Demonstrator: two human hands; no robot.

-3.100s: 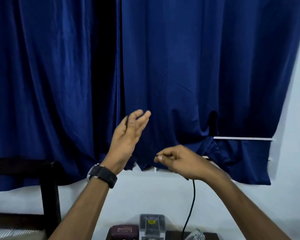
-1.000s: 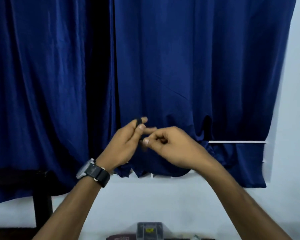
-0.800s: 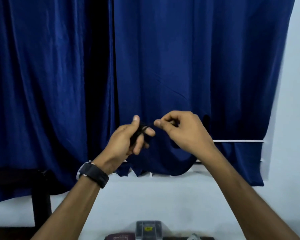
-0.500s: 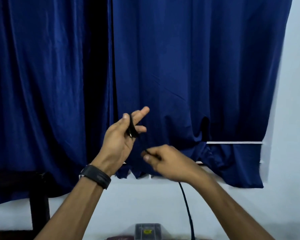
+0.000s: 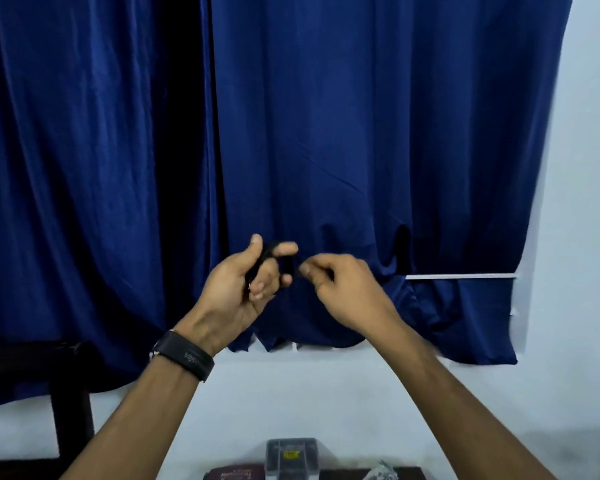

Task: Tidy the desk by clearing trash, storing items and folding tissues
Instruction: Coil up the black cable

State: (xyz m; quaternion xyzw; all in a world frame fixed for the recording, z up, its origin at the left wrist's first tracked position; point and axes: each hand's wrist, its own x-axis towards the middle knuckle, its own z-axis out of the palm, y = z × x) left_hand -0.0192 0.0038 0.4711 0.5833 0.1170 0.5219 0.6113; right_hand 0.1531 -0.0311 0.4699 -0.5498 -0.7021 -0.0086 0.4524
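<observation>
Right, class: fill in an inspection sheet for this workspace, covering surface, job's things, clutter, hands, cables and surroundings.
Surface: desk, only a dark strip of it shows at the bottom edge.
Job's things: clear box and maroon case on the desk.
Clutter: crinkled plastic right of the box.
Hands: left hand holds a black cable wound round its fingers; right hand appears to pinch the cable, blurred.
Cables: only that one, looped between the hands.
Surroundings: blue curtain, white wall, dark frame at left.
</observation>
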